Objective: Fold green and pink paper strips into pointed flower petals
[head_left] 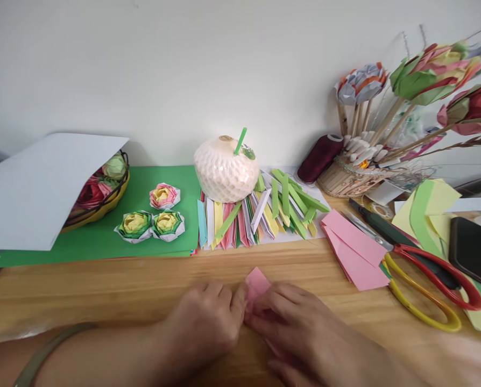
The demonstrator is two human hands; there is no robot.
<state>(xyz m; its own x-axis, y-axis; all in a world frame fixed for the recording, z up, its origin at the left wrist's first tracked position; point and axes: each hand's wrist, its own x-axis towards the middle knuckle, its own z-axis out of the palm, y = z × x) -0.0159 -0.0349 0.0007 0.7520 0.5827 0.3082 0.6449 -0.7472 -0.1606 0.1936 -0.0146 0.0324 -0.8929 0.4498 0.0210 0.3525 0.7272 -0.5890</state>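
A small piece of pink paper (257,281), pointed at its far end, lies on the wooden table between my two hands. My left hand (212,317) is closed, fingers curled, with the thumb and index finger at the paper's left edge. From the right, my right hand (299,322) pinches the same paper and covers most of its near part. Both hands are slightly blurred. A stack of pink paper strips (359,255) rests to the right, beside red- and yellow-handled scissors (397,247) and a dark-handled cutter (380,226).
Behind my hands are folded paper strips (283,201) and a white textured coconut-shaped pot (226,169). Paper lotuses (168,224) sit on green sheets (176,180). White paper (58,183) covers a yellow basket (103,212). A thread spool (320,157), flower basket (341,180) and phone (474,250) stand right.
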